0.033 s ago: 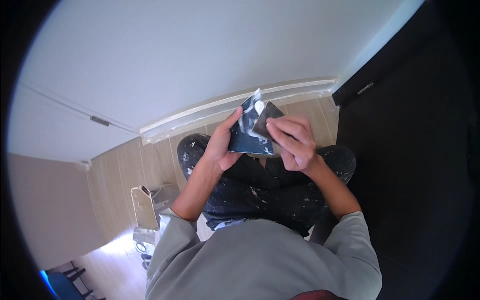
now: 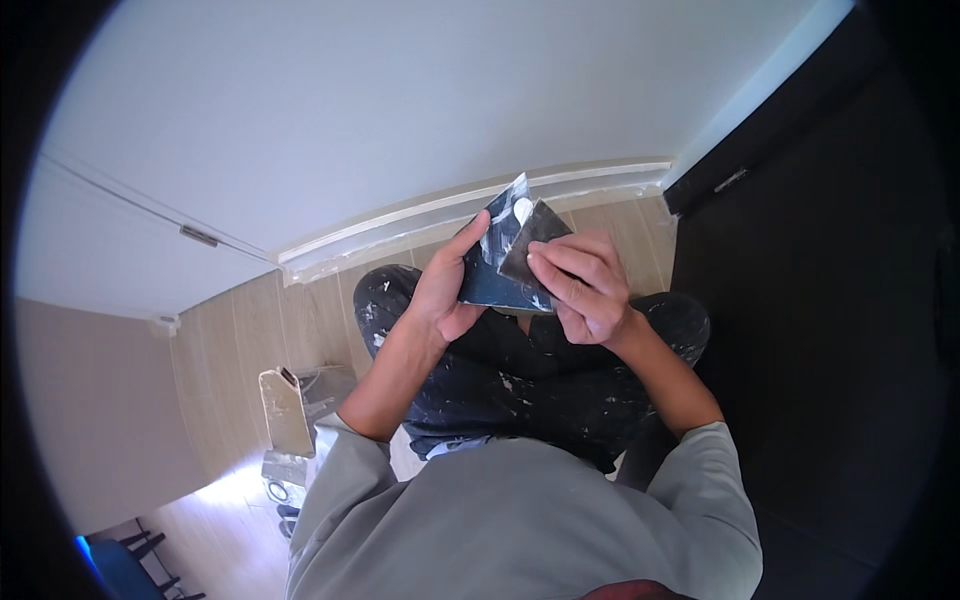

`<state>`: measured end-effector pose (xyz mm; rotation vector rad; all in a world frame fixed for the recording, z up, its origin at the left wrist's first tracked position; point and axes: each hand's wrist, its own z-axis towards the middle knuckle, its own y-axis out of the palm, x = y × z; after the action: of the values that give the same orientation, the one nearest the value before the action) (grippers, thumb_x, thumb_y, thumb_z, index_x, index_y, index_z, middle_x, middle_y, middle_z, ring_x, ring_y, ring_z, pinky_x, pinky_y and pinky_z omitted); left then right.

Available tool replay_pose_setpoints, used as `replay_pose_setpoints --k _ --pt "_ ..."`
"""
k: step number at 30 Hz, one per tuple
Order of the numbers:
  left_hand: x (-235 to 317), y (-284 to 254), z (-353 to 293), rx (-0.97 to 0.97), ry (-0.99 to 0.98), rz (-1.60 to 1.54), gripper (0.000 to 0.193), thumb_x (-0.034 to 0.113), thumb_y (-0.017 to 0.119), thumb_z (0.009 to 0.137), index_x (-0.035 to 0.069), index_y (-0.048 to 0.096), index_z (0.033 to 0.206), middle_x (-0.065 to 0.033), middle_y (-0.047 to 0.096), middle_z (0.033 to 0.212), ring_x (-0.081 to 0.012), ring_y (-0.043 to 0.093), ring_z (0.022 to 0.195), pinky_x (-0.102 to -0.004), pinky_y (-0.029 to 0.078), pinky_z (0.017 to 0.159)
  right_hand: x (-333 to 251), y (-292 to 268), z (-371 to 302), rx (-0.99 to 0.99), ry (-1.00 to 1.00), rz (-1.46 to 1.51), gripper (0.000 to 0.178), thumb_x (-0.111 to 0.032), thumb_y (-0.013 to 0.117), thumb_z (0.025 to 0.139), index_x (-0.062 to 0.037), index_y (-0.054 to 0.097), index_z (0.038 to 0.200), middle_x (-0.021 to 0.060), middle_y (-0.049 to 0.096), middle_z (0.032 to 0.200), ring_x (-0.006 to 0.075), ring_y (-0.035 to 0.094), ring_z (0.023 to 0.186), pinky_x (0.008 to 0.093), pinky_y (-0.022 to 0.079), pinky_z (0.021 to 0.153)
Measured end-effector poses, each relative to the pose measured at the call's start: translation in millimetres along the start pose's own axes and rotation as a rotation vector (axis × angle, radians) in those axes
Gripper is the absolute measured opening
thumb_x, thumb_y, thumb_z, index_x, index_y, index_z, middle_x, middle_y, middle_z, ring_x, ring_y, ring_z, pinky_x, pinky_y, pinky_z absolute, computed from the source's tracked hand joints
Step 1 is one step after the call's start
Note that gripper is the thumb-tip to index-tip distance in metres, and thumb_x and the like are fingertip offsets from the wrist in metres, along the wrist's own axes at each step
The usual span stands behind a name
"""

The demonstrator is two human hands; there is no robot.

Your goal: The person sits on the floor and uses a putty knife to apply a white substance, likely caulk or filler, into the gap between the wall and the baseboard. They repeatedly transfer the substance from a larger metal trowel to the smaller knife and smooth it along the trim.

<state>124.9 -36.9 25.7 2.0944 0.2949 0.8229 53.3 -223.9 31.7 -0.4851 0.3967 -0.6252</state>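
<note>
My left hand [image 2: 447, 285] grips a dark blue flat board [image 2: 487, 285] by its left edge, thumb on top. White putty is smeared over the board's upper part, with a thick blob of putty [image 2: 523, 210] near its far right edge. Between the thumb and fingers of my right hand [image 2: 588, 288] is a thin grey-brown scraper blade [image 2: 530, 237]. The blade lies tilted over the right side of the board and hides part of it. Both are held above my lap, over dark trousers [image 2: 520, 385] spotted with white.
Ahead runs a white wall panel with a pale baseboard [image 2: 400, 228]. A dark door [image 2: 800, 300] stands close on my right. On the wood floor to my left is an open, putty-stained container [image 2: 288, 418], with a roll of tape [image 2: 278, 491] behind it. A dark chair [image 2: 135, 570] stands farther back.
The scraper blade has shifted slightly left over the board, and less of the white smear shows at the board's lower middle. My left hand has barely moved.
</note>
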Motion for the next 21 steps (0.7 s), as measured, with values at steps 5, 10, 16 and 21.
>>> replay_pose_setpoints --k 5,10,16,21 --pt "2 1 -26 -0.02 0.116 0.039 0.037 0.035 0.058 0.098 0.002 0.062 0.115 -0.0082 0.069 0.102 -0.018 0.069 0.09 -0.0336 0.056 0.084 12 -4 6 -0.068 -0.064 -0.06 0.046 -0.001 0.058 0.071 -0.0019 0.069 0.116 0.0089 0.066 0.118 0.0278 0.06 0.098 0.04 0.048 0.084" --pt "-2 -8 -28 0.018 0.141 0.057 0.036 0.034 0.059 0.098 0.002 0.062 0.114 -0.0082 0.069 0.102 -0.0175 0.069 0.09 -0.0337 0.056 0.083 34 -13 4 -0.143 -0.061 -0.147 0.054 0.004 0.061 0.063 -0.0036 0.07 0.116 0.0082 0.066 0.118 0.0278 0.059 0.098 0.0394 0.047 0.087" --pt "0 5 -31 0.012 0.258 0.011 0.039 0.035 0.058 0.098 0.002 0.06 0.118 -0.0086 0.068 0.105 -0.0176 0.068 0.093 -0.0339 0.054 0.086 34 -20 -1 -0.134 0.121 -0.149 0.047 0.004 0.058 0.072 -0.0004 0.067 0.118 0.0107 0.066 0.113 0.0278 0.059 0.098 0.0379 0.045 0.09" --pt "-3 3 -10 0.094 0.508 -0.096 0.039 0.034 0.054 0.101 0.002 0.058 0.122 -0.0077 0.066 0.111 -0.0187 0.066 0.101 -0.0356 0.051 0.093 -11 -4 12 0.348 0.641 0.382 0.034 -0.007 0.05 0.096 0.0078 0.055 0.126 0.0119 0.064 0.103 0.0181 0.057 0.096 0.031 0.045 0.086"
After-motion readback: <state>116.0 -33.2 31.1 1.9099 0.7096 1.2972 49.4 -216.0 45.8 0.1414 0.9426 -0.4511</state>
